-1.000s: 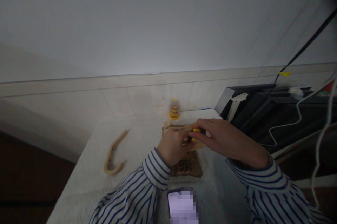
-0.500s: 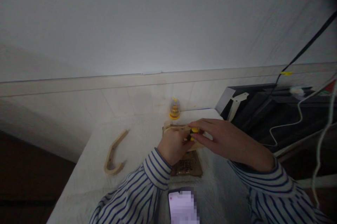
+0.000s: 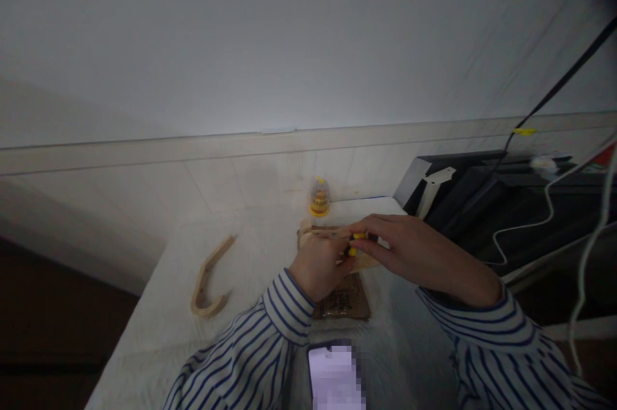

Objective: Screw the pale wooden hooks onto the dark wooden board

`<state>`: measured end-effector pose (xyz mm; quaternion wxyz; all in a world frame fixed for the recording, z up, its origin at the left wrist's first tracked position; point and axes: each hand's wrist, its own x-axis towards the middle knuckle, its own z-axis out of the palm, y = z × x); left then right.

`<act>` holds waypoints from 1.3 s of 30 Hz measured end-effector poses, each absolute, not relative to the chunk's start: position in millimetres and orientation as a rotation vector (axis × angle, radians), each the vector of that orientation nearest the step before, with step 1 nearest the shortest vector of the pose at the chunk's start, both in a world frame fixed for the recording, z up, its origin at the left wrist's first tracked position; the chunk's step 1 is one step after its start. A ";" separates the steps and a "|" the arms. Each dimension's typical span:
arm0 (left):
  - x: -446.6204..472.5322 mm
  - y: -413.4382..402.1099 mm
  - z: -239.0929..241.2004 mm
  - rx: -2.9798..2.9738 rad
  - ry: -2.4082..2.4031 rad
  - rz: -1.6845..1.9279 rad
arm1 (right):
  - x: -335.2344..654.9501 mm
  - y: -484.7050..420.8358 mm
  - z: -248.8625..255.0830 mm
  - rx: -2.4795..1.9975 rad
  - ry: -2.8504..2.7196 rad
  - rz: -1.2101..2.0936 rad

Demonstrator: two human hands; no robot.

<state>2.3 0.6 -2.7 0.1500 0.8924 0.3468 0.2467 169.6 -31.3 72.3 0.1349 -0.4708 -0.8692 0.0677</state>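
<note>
Over the brown packet (image 3: 343,301), my left hand (image 3: 318,265) is closed around a pale wooden piece (image 3: 315,231), mostly hidden by the fingers. A short yellow-and-black screwdriver (image 3: 357,244) lies sideways between my two hands, its tip out of sight. The fingertips of my right hand (image 3: 402,246) pinch its handle from the right. My left fingers are close to its black part; whether they touch it I cannot tell. To the left, a hook-shaped wooden piece (image 3: 201,288) with small holes rests on the white-covered table (image 3: 159,326).
A clear dome case with a yellow base (image 3: 319,199) stands by the wall. A phone (image 3: 335,374) lies at the near edge. On the right are dark panels (image 3: 477,198), a white metal bracket (image 3: 434,191) and hanging white cables (image 3: 585,275).
The fingers of my right hand have shifted slightly around the screwdriver handle, which looks a little turned. My left hand stays almost in place.
</note>
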 end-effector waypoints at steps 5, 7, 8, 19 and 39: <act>2.7 0.6 -1.4 2.549 0.962 0.720 | 168.8 -30.3 72.6 -1.382 -2.521 0.188; 2.9 0.0 0.3 2.534 0.919 0.751 | 168.5 -30.2 72.6 -1.386 -2.520 0.184; 3.1 -0.3 1.0 2.528 0.911 0.759 | 168.4 -30.3 72.7 -1.388 -2.518 0.185; 3.1 0.0 1.5 2.527 1.018 0.734 | 167.5 -31.3 74.7 -1.374 -2.507 0.186; 3.3 -3.1 3.4 2.502 1.032 0.731 | 166.0 -30.2 73.9 -1.362 -2.484 0.201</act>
